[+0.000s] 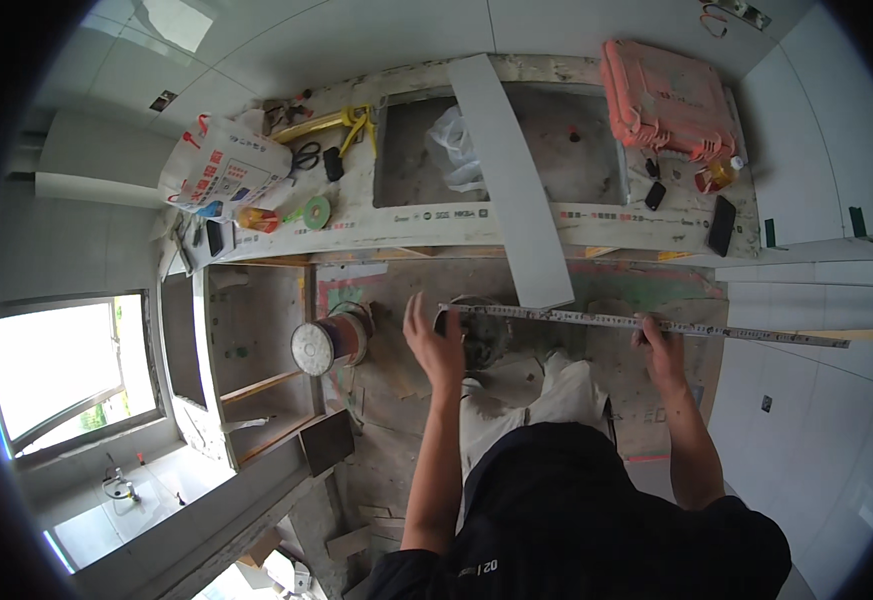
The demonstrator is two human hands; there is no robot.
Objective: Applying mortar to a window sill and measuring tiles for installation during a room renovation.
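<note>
A tape measure [556, 317] is stretched out from left to right in front of me, its marked blade crossing close to the near end of a long pale panel [516, 180]. At the blade's left end is my left hand [436, 345], its fingers raised around a small dark part that looks like the case. My right hand [664, 355] pinches the blade's lower edge between thumb and fingers, right of the panel. Beyond that hand the blade runs on toward the tiled wall. The panel lies across the counter opening, its near end sticking out over the front edge.
The counter [336, 235] carries a pink tool case [666, 100], a white bag [224, 165], a yellow caulking gun [321, 125], scissors [306, 155], green tape [316, 212] and a phone [720, 226]. Clear plastic [451, 150] lies in the opening. A bucket [313, 347] stands below left.
</note>
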